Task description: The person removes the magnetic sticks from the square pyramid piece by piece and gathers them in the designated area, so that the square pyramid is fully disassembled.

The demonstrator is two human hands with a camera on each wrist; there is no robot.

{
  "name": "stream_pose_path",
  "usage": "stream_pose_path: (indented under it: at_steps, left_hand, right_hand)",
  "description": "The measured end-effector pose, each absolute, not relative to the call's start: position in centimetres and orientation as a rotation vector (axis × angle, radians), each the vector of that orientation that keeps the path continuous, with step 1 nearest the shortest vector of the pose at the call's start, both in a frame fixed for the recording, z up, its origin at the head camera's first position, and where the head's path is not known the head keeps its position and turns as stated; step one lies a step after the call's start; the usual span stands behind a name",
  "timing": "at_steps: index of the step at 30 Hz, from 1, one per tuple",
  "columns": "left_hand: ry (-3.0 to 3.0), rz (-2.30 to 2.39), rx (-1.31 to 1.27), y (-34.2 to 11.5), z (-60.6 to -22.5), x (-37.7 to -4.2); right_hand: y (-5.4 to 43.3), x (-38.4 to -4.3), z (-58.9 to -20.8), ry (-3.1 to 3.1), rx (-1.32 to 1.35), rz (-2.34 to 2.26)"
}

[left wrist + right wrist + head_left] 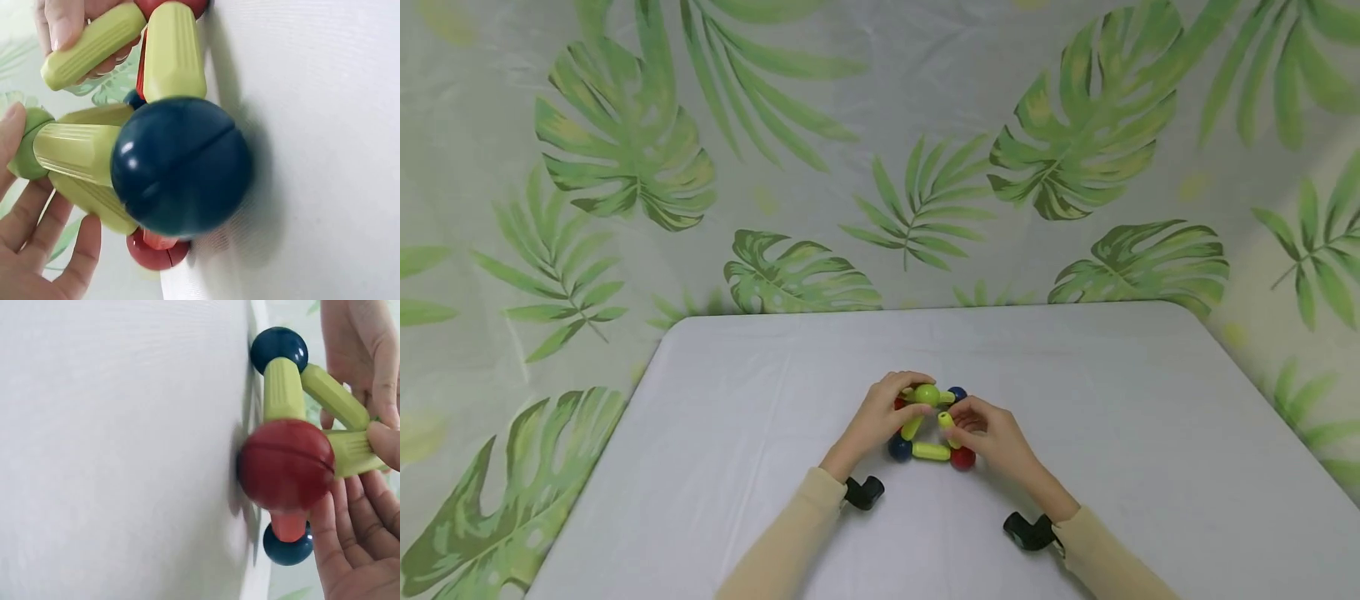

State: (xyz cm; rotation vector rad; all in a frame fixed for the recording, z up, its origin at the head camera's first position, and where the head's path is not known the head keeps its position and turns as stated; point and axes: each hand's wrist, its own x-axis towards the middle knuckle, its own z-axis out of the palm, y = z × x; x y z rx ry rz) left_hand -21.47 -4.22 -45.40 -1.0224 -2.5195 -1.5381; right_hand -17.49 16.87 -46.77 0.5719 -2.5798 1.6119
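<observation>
Magnetic rods and balls form a small frame on the table. My left hand (880, 417) holds the green ball (927, 394) at its top between thumb and fingers. Yellow-green rods slope up to that ball, one of them from the front-left blue ball (181, 169). With thumb and fingers, my right hand (1000, 435) pinches a yellow-green rod (94, 47). This rod's lower end meets the front-right red ball (287, 464); its upper end stands apart from the green ball. Another yellow-green rod (931, 452) joins the front blue and red balls.
At the back of the frame are another blue ball (957, 393) and a red ball (157, 253), partly hidden. A white cloth covers the table (737, 375). Behind it hangs a leaf-patterned curtain (917, 200). Each wrist wears a small black camera (1028, 532).
</observation>
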Motion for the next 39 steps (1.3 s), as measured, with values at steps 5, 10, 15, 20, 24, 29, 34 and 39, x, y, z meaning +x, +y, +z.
stream_pose_path:
  at_steps: [5, 10, 15, 20, 24, 29, 34, 39]
  left_hand:
    - [-2.53, -1.598, -1.116, -4.5, -45.4, -21.8]
    - [-2.522, -1.632, -1.165, -4.6, -45.1, -21.9]
    - [-2.495, -1.628, -1.139, -4.5, -46.1, -22.5]
    - [-2.499, -1.521, -1.12, -4.0, -46.2, -22.5]
    - [-2.51, -1.521, -1.064, -3.5, -46.0, -22.5]
    - [-2.514, -1.553, -0.99, -3.4, -46.0, -22.4]
    - [-2.503, -1.558, -0.955, -3.6, -45.7, -22.7]
    - [-2.521, -1.608, -1.042, -3.7, -45.6, -22.8]
  right_hand:
    - [17.0, -17.9, -46.5, -2.496, 0.501, 1.587]
    - [17.2, -18.8, -46.7, -2.552, 0.55, 1.401]
    - [16.7, -18.6, -47.2, -2.599, 0.57, 1.429]
    - [15.8, -18.2, -47.0, -2.611, 0.502, 1.487]
    - [15.3, -18.1, -46.9, -2.612, 0.45, 1.497]
    - [15.0, -17.8, -46.8, -2.619, 0.415, 1.51]
    - [15.1, -17.2, -46.6, -2.614, 0.494, 1.507]
    - [16.0, -17.9, -46.7, -2.519, 0.427, 1.56]
